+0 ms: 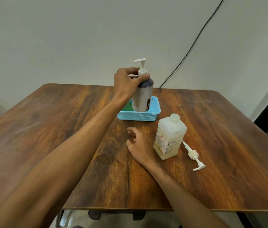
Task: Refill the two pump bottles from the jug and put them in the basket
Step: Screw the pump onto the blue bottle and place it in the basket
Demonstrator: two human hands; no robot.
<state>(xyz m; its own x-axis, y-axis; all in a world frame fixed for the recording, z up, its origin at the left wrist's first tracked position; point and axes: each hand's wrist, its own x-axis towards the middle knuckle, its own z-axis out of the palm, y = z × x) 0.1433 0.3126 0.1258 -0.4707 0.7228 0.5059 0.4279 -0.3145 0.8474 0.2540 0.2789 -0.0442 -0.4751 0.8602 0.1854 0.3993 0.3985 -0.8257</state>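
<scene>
Currently the step in hand appears to be placement: a pump bottle is being set into the basket. The left hand [126,81] reaches across the tabletop [64,129] and grips the pump bottle [142,97] at its shoulder, with fingers curled round the far side and the thumb pressed against the collar below the white pump head. The bottle stands near upright, leaning slightly to the right, with its base inside the blue basket [146,116]. Whether the base rests on the basket floor cannot be told from this view. A green item [128,105] sits in the basket just behind the left wrist. It is mostly hidden and may be the other bottle, but this cannot be confirmed. The right hand [138,143] lies on the tabletop in front of the basket, fingers loosely curled and relaxed, holding nothing. Just beside it on the right stands the translucent jug [169,137], upright with its mouth uncapped. A loose pump [194,156] lies flat on the tabletop beside the jug, its tube end near the jug's base. The next move calls for a controlled release — seat the bottle fully, confirm it stands without leaning on the basket wall, then open the fingers. The loose pump presumably belongs back on the jug.
</scene>
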